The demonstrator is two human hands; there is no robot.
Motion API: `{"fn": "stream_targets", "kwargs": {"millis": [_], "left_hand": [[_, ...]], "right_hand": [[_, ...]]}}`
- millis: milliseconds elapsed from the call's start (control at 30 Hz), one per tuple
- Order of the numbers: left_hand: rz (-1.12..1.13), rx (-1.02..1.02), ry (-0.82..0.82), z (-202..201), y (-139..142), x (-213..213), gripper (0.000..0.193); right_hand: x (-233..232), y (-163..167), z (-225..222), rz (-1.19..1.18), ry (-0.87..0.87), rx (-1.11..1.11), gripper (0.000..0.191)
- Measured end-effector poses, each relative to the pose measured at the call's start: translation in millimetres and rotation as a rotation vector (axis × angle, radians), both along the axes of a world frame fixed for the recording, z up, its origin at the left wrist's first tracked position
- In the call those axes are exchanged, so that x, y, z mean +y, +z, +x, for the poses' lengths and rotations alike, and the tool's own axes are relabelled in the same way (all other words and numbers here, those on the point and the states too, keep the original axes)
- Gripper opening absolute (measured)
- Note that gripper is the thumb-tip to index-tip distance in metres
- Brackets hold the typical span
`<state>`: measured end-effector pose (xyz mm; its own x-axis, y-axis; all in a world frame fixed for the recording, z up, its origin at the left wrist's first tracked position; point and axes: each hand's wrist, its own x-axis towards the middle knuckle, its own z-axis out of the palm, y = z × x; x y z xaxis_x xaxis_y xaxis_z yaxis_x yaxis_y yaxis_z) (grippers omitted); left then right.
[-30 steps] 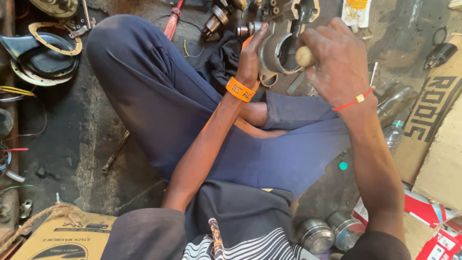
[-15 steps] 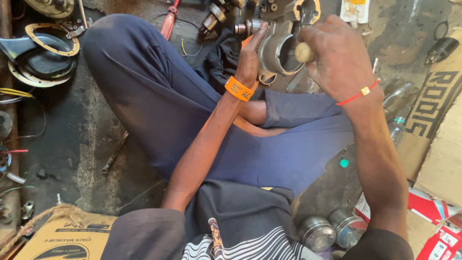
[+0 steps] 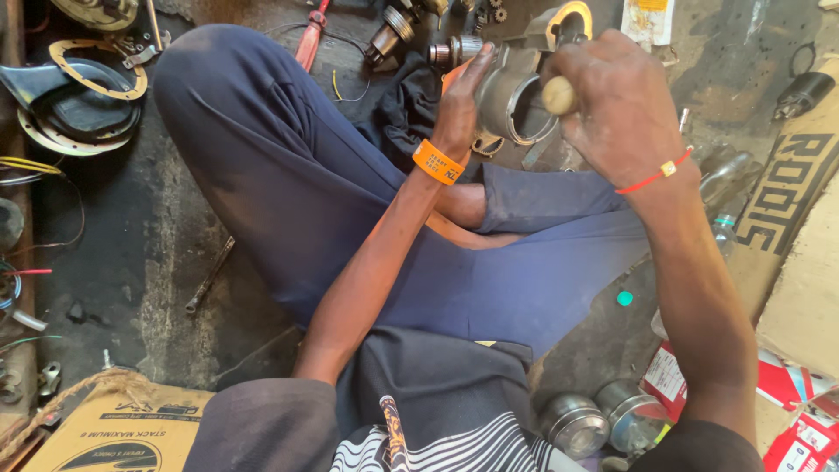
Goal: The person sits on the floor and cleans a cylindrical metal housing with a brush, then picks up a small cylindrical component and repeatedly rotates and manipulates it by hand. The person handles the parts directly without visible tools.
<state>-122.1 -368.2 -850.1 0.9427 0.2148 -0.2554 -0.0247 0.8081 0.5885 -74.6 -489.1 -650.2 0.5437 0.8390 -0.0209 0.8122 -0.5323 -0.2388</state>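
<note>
At twelve o'clock of the view, the right hand (image 3: 616,105) is clenched round a pale wooden tool handle (image 3: 558,94), its working end hidden. Just at its nine o'clock, the left hand (image 3: 461,100) grasps a grey cast-metal housing (image 3: 516,92), steadying it above the crossed legs. It looks heavy, rigid and greasy, best held by its thick rim.

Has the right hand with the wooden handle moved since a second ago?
No, hardly: the right hand grips the wooden handle at the metal housing, same spot relative to the knee.
</note>
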Motion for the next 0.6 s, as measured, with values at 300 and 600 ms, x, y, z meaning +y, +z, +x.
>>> {"fn": "stream_targets", "kwargs": {"millis": [300,600], "left_hand": [[0.095,0.14,-0.002,-1,18,3,0.043],[0.006,0.011,0.007,3,23,1,0.04]], "right_hand": [[-3,-17,-15,0.053,0.002,0.218,0.031],[-22,-8,4,-0.01,0.125,0.157,0.027]]}}
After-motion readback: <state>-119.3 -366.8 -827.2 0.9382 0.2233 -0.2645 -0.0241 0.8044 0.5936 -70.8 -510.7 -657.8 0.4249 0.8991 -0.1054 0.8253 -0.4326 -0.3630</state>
